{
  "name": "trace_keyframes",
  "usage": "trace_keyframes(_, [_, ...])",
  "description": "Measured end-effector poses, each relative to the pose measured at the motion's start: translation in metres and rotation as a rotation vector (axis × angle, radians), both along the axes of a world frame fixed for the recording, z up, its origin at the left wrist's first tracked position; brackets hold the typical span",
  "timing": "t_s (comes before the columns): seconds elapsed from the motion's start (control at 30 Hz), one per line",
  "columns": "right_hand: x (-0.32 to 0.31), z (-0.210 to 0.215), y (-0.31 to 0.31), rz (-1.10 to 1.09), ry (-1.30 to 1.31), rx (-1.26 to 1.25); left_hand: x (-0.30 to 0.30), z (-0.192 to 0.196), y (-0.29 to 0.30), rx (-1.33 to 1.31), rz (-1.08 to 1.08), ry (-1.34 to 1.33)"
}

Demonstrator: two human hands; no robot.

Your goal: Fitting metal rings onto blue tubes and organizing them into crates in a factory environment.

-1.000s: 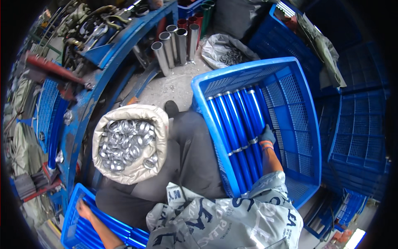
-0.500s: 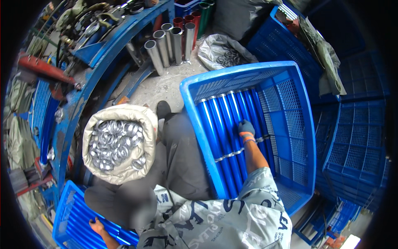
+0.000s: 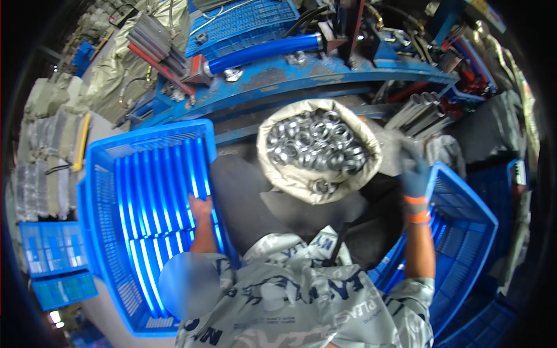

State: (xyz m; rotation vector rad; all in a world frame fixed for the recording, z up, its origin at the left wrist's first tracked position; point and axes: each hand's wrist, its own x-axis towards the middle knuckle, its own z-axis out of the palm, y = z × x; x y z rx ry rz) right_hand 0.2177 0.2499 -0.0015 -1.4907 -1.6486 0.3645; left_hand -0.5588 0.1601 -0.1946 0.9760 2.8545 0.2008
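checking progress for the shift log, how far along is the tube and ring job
Done: a row of blue tubes already lies in the left crate. In hand: the bare left hand rests on those tubes; the gloved right hand hangs beside the sack of metal rings. Left: that sack looks full.

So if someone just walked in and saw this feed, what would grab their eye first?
Probably the sack of shiny metal rings, open at centre, between the person's knees. Next, the bright blue crate of blue tubes on the left, where the bare left hand rests on the tubes. The gloved right hand is raised beside the sack, above another blue crate.
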Motion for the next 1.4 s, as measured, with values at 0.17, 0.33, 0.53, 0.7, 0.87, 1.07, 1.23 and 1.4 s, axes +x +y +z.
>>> trace_keyframes(0.17, [-0.129,-0.066,0.055,0.333,-0.263,-0.182,0.001,-0.009,0.006,0.042,0.126,0.097])
trace_keyframes(0.33, [-0.155,-0.146,0.068,0.41,-0.832,-0.282,-0.013,-0.031,0.008,0.152,0.087,0.052])
trace_keyframes(0.53, [-0.156,-0.181,0.074,0.233,-0.866,-0.178,0.025,-0.006,0.02,0.488,0.21,-0.366])
trace_keyframes(0.7, [-0.152,-0.195,0.065,0.292,-0.749,-0.019,0.063,0.064,0.01,1.113,0.078,-0.434])
trace_keyframes(0.87, [-0.146,-0.209,0.058,0.151,-0.726,0.001,0.064,0.135,0.038,1.161,-0.095,-0.473])
trace_keyframes(1.07, [-0.164,-0.158,0.05,0.2,-0.12,-0.05,0.081,0.2,0.06,1.029,-0.255,-0.421])
trace_keyframes(1.23, [-0.177,-0.05,0.021,0.474,1.362,-0.449,0.141,0.28,0.059,0.819,-0.759,0.0])
trace_keyframes(1.4, [-0.194,0.042,-0.003,0.702,1.601,-0.378,0.208,0.346,0.051,0.457,-1.108,-0.125])
